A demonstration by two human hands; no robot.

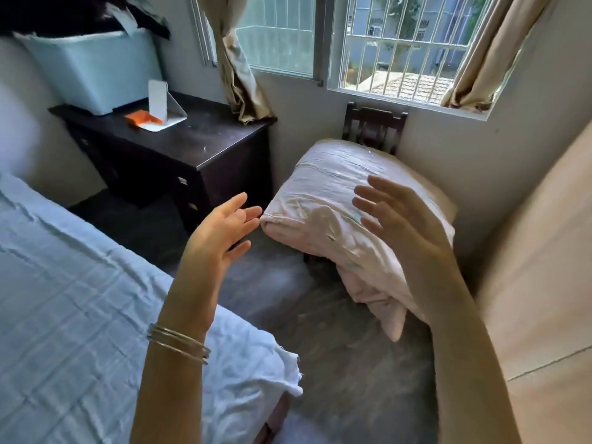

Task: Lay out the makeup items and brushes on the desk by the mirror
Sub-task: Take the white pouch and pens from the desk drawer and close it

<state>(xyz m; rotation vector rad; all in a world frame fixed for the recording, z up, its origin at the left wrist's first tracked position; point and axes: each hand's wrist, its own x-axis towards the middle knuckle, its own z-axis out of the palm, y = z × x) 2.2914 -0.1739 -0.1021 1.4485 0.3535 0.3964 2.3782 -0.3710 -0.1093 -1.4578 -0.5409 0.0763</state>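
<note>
There is only one camera, so no second view is sharing anything with it. It is sitting on the person's head and is looking forward and down into a bedroom. The two bare arms are reaching in from the bottom edge, so they are very near the camera. The left hand (224,229) is showing at about 9 o'clock from the middle, the right hand (402,219) at about 3 o'clock. The dark bench (192,145) is standing farther off at 11 o'clock, the window (400,49) at 1 o'clock.
</note>
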